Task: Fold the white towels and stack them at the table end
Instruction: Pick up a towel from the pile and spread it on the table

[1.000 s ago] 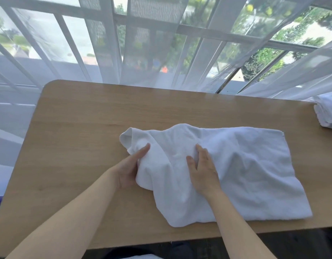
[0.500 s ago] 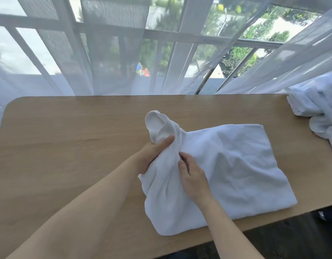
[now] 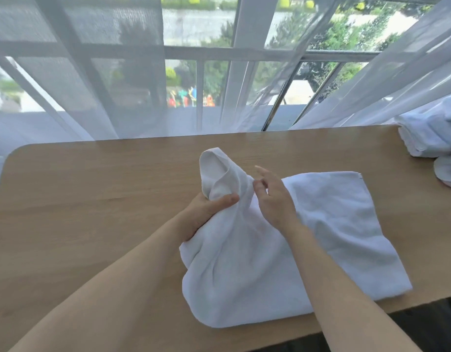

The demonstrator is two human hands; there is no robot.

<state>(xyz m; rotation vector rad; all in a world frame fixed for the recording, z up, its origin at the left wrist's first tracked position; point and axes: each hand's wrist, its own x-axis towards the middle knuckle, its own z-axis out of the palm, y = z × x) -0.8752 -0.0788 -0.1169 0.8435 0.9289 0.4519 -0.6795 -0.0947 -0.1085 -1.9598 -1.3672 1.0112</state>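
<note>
1. The table [image 3: 92, 199] is light wood with a smooth grain and a rounded far-left corner; it spreads out to the left of the grip.
2. The left hand [image 3: 206, 212] grips a bunched left end of the towel [image 3: 321, 237], its thumb pressed across the cloth and its fingers hidden underneath.
3. Above that grip, one corner of the towel stands up as a soft, hollow, rounded peak, tilting slightly left and away from the person.
4. One towel is being handled. It is white, soft terry cloth, roughly rectangular, creased near the grip and flatter farther right.
5. Its long axis runs left to right along the table, from the raised end at the grip to the flat right end, where a straight hemmed edge shows.
6. The near edge of the towel, below the grip, reaches the table's front edge.
7. The right hand [image 3: 272, 199] is just right of the grip, over the towel. Thumb and a fingertip meet at the fold beside the raised corner, while the other fingers are lifted and loosely spread; whether cloth is actually pinched there I cannot tell.
8. Far right of the grip, at the table end, lies a heap of white towels [image 3: 432, 138], soft and rumpled; their number cannot be counted.
9. Beyond the table hang sheer white curtains [image 3: 79, 85] in front of a white-framed window [image 3: 234, 52].
</note>
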